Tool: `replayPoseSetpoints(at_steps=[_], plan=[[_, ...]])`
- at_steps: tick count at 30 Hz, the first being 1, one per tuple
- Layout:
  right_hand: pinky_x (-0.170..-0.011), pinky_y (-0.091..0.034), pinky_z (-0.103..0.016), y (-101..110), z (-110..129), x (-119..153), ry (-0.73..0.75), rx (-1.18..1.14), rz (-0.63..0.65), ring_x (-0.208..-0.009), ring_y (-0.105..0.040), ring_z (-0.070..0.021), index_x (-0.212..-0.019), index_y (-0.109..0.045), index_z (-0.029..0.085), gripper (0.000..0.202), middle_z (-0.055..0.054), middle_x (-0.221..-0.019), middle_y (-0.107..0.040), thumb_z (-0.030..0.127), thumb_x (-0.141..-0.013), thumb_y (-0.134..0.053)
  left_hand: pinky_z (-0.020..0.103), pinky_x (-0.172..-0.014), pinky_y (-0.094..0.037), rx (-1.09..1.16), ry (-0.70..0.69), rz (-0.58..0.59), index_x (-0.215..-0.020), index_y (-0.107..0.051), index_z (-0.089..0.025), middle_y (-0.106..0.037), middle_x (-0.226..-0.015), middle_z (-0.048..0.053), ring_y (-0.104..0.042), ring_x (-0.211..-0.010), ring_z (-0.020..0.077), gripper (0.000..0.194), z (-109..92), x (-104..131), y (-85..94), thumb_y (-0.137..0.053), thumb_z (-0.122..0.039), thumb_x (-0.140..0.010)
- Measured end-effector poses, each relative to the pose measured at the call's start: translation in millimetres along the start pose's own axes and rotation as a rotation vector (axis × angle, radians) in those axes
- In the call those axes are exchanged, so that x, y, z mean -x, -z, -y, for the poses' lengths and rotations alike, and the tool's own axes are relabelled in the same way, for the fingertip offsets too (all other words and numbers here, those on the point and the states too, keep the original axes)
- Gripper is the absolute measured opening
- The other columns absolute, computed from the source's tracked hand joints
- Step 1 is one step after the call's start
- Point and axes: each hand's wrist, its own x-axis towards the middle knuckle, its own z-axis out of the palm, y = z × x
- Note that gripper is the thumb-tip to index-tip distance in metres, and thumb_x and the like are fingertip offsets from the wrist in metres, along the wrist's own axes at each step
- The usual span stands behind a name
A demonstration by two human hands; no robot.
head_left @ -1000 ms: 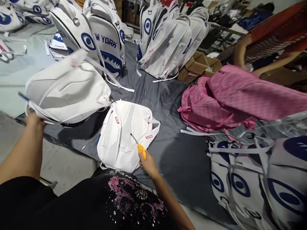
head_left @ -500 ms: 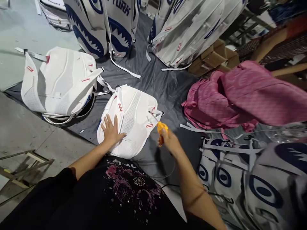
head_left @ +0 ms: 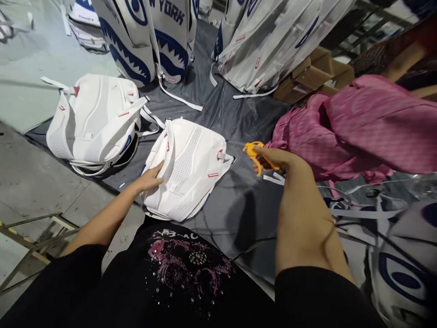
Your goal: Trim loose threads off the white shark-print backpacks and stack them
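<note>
A white backpack lies on the dark sheet in front of me, straps facing up. On its left edge rests my left hand, thumb and a finger apart beside a shoulder strap; the other fingers are hard to make out. My right hand is closed around an orange-handled tool, held over the sheet to the right of the backpack, not touching it. The tool's far end is hidden. A second white backpack lies to the left, straps up.
Grey-and-blue bags stand at the back, with more wrapped white bags beside them. Cardboard boxes and pink bags are at the right. Other grey bags lie at the lower right. Another person's arm shows at the upper right.
My right hand has moved right with the orange-handled tool, away from the backpack's right side. My left hand has slid from the backpack's middle to its left edge, its fingers less spread.
</note>
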Motion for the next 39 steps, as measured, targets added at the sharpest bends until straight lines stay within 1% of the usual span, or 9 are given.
replayPoseSetpoints(at_steps=[3,7,14,21,25,30,33,36,39], plan=[[-0.046,-0.027,-0.02,-16,20,18,-0.028,0.031,0.325,-0.051,-0.061,-0.0126,-0.107,-0.054,0.015,0.038,-0.005,-0.065,-0.064,0.048,-0.105,-0.034,0.044,-0.115,-0.041,0.098,0.066,-0.287,-0.156,-0.04,-0.017,-0.05,-0.154,0.009,-0.055,-0.134,0.0321,0.079,5,30,-8.6,-0.055,-0.022,-0.078],[-0.045,-0.035,-0.022,-34,30,31,-0.046,0.306,0.189,-0.047,-0.061,-0.0164,-0.114,-0.056,0.017,0.037,-0.003,-0.062,-0.063,0.05,-0.101,-0.043,0.049,-0.108,-0.048,0.358,0.17,-0.714,-0.143,-0.054,-0.014,-0.065,-0.136,0.016,-0.065,-0.119,0.0321,0.055,4,34,-40.5,-0.049,-0.033,-0.092],[-0.043,-0.04,-0.022,-58,74,23,0.167,0.344,0.28,-0.041,-0.051,-0.0123,-0.102,-0.063,0.018,0.04,0.001,-0.057,-0.056,0.056,-0.096,-0.052,0.034,-0.073,-0.063,1.256,0.228,-0.433,-0.118,-0.059,-0.014,-0.076,-0.105,0.016,-0.076,-0.081,0.0224,0.049,22,9,-39.1,-0.065,-0.054,-0.09],[-0.044,-0.038,-0.023,-66,158,-7,0.174,0.398,0.022,-0.041,-0.047,-0.0113,-0.11,-0.065,0.016,0.038,0.0,-0.056,-0.055,0.049,-0.101,-0.048,0.029,-0.056,-0.06,1.357,0.492,-0.313,-0.109,-0.062,-0.009,-0.076,-0.09,0.016,-0.074,-0.068,0.0208,0.041,29,-3,-30.4,-0.04,-0.044,-0.104],[-0.048,-0.041,-0.023,-73,165,9,0.252,0.457,0.169,-0.047,-0.052,-0.012,-0.112,-0.067,0.017,0.044,-0.003,-0.064,-0.061,0.056,-0.096,-0.056,0.027,-0.055,-0.057,1.336,0.533,-0.279,-0.106,-0.063,-0.007,-0.075,-0.088,0.017,-0.072,-0.065,0.0193,0.044,30,-7,-30.6,-0.037,-0.043,-0.105],[-0.05,-0.04,-0.023,-91,158,29,0.308,0.524,0.233,-0.049,-0.052,-0.0118,-0.113,-0.069,0.02,0.047,-0.004,-0.069,-0.065,0.06,-0.096,-0.053,0.028,-0.06,-0.055,1.148,0.526,-0.288,-0.135,-0.052,-0.01,-0.075,-0.094,0.015,-0.07,-0.066,0.0179,0.047,29,-8,-33.7,-0.036,-0.043,-0.105],[-0.051,-0.039,-0.023,-69,143,22,0.257,0.534,0.202,-0.049,-0.051,-0.0112,-0.115,-0.068,0.02,0.046,-0.003,-0.069,-0.065,0.058,-0.097,-0.052,0.04,-0.091,-0.055,0.644,0.276,-0.341,-0.153,-0.039,-0.021,-0.068,-0.124,0.015,-0.07,-0.1,0.0235,0.055,11,-5,-38.4,-0.041,-0.042,-0.103],[-0.056,-0.037,-0.025,-28,115,12,0.124,0.581,-0.114,-0.052,-0.054,-0.0122,-0.12,-0.065,0.016,0.046,-0.006,-0.076,-0.067,0.054,-0.1,-0.048,0.06,-0.118,-0.027,0.013,0.043,-0.306,-0.158,-0.033,-0.025,-0.031,-0.163,0.017,-0.03,-0.149,0.0415,0.074,-25,5,-56.4,-0.06,-0.045,-0.093],[-0.06,-0.034,-0.028,-7,84,21,0.049,0.724,-0.195,-0.062,-0.059,-0.0156,-0.116,-0.066,0.012,0.05,-0.012,-0.083,-0.069,0.055,-0.1,-0.047,0.067,-0.12,-0.012,-0.315,-0.089,-0.171,-0.16,-0.027,-0.02,-0.003,-0.17,0.018,-0.003,-0.154,0.0466,0.091,-65,20,-92.4,-0.068,-0.052,-0.086]])
